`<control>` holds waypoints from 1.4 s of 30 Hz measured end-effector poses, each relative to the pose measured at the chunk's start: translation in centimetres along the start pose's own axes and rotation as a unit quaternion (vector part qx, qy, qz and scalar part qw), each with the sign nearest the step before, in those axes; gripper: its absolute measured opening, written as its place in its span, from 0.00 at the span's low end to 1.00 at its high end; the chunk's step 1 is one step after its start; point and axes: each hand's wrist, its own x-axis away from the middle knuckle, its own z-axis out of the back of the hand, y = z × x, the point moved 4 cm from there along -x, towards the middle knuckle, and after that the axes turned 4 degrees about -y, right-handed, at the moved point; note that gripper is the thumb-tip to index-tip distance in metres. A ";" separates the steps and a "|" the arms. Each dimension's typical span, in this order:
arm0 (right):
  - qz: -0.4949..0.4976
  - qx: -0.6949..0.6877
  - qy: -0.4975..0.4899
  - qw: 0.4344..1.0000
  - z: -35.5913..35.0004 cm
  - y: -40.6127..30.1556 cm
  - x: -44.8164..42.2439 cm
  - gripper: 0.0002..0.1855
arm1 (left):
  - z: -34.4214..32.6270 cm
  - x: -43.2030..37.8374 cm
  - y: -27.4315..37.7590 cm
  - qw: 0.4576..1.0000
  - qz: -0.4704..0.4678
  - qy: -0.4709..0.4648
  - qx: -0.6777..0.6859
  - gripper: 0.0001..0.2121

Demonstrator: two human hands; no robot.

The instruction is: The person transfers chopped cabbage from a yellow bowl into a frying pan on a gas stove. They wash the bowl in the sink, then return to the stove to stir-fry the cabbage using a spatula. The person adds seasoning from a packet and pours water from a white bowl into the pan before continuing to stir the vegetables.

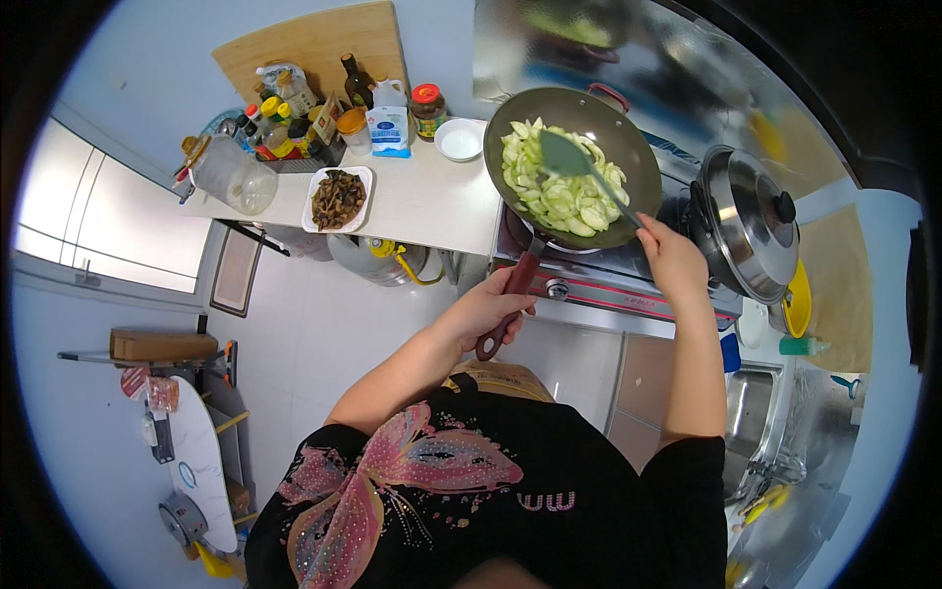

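Observation:
My left hand (494,309) is closed around the dark red handle of a frying wok (640,162) over the gas stove (611,283). Pale green sliced vegetable pieces (567,202) lie in the wok. With my right hand (673,254) I grip the handle of a grey-green spatula (565,153), its blade over the slices. Whether the blade touches them I cannot tell. Left of the stove, a white dish (307,215) on the counter holds dark brown cooked pieces (338,199). A white bowl (460,140) stands close to the wok's left side.
A lidded steel pot (751,221) sits on the stove's right side. Sauce bottles, a red-lidded jar (428,110), a salt-like bag (388,131) and a large clear jar (235,177) line the white counter (434,213). A gas cylinder (375,261) stands below. The sink (751,412) is at right.

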 end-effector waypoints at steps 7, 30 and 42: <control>-0.018 0.120 0.082 0.989 0.4 -1.3 -4.4 0.20 | -0.1 0.1 0.2 1.000 -0.004 0.004 0.003 0.24; 0.086 0.337 0.021 0.937 10.8 -5.6 -5.6 0.11 | 0.2 0.1 0.2 1.000 -0.004 -0.001 -0.011 0.23; -0.074 -0.039 -0.148 0.985 3.6 8.1 -15.6 0.22 | -0.2 0.2 0.3 1.000 -0.005 -0.022 -0.015 0.24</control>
